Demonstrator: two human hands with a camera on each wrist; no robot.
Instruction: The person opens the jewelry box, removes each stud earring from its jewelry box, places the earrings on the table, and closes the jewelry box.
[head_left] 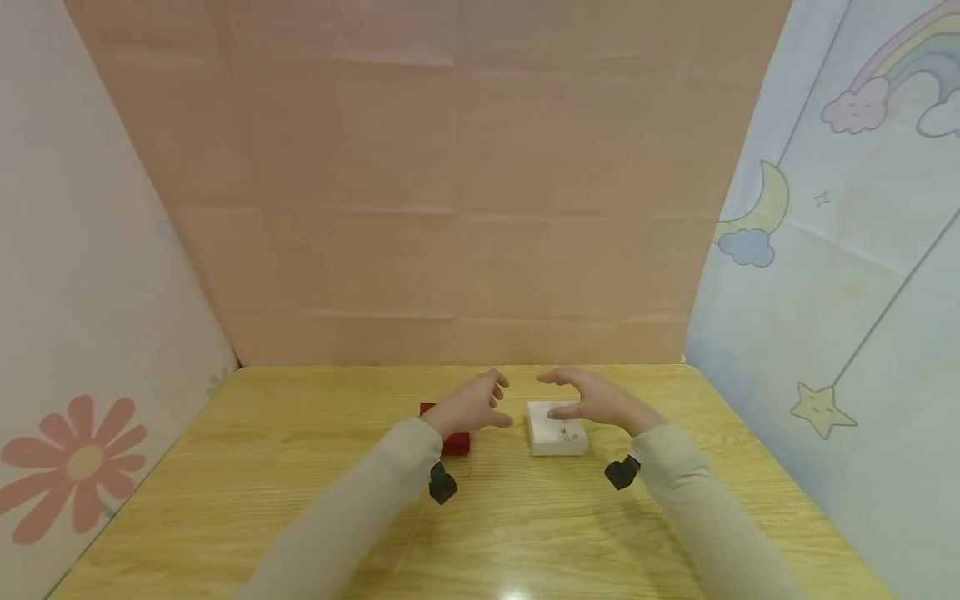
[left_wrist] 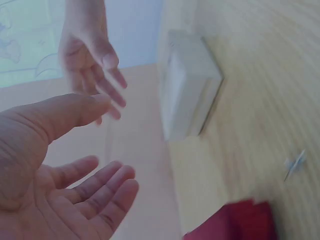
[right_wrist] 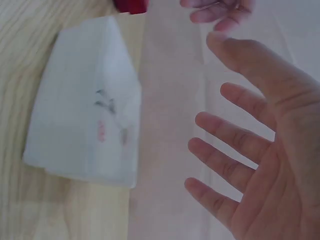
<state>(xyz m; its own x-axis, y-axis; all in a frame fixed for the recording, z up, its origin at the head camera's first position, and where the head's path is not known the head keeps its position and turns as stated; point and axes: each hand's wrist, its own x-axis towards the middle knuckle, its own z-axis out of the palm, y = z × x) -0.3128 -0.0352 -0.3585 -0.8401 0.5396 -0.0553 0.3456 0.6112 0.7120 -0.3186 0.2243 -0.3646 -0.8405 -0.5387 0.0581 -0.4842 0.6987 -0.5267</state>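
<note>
My left hand (head_left: 471,407) hovers over a red box (head_left: 457,445) and partly hides it in the head view. Its fingers are relaxed and apart, with nothing held. Facing it, my right hand (head_left: 598,398) is raised above a white box (head_left: 557,445), fingers loosely spread and holding nothing. In the right wrist view the white box (right_wrist: 75,105) bears a dark sprig-like print and a small red mark. The left wrist view shows both hands near each other without touching, plus a corner of the red box (left_wrist: 235,222).
A small, thin, shiny thing (left_wrist: 295,162) lies on the wooden table (head_left: 315,467); its kind is too blurred to tell. A plain pinkish backdrop (head_left: 450,208) rises behind the table. Printed panels stand at the left (head_left: 82,250) and right (head_left: 847,292).
</note>
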